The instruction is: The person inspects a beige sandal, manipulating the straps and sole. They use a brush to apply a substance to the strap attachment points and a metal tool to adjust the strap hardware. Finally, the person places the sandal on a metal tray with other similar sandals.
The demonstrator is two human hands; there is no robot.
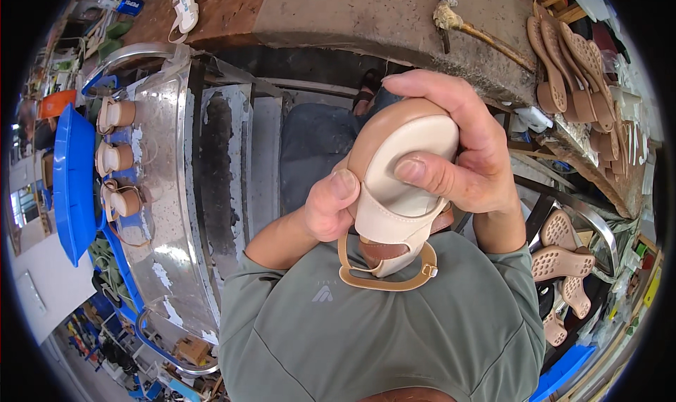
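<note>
A sandal [415, 143] is held in front of my chest, its cream footbed turned up toward me and its toe end pointing away. It has a tan sole edge, a cream band across the foot and a thin tan ankle strap [391, 283] with a small buckle, which hangs toward my shirt. My right hand [475, 155] wraps round the toe end from the right, its thumb pressed on the footbed. From the left, my left hand [329, 203] grips the side, thumb against the sole edge. Its other fingers are hidden behind the sandal.
On the metal-topped bench [165, 190] at left stand several similar sandals [116, 157], beside a blue tray [74, 183]. A hammer [451, 21] and a white strappy upper [186, 9] lie on the far worktop [338, 14]. Several tan soles [553, 60] are stacked at right, with more soles [562, 263] lower down.
</note>
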